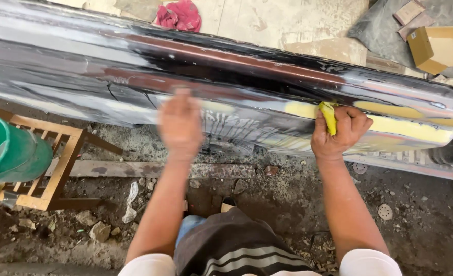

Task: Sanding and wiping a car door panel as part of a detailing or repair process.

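Gripping a yellow pad (329, 116), right hand (339, 134) fist-closed, against the long dark panel (134, 76); left hand (180, 122) flat there, blurred, finger spacing unclear.

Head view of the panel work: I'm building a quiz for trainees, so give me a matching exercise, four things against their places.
Things:
1. yellow pad
2. green bucket
3. pink rag
4. cardboard box

Places:
A. far floor, top middle
B. on the wooden stool, left
C. gripped in the right hand
D. top right corner

Pairs: 1-C, 2-B, 3-A, 4-D
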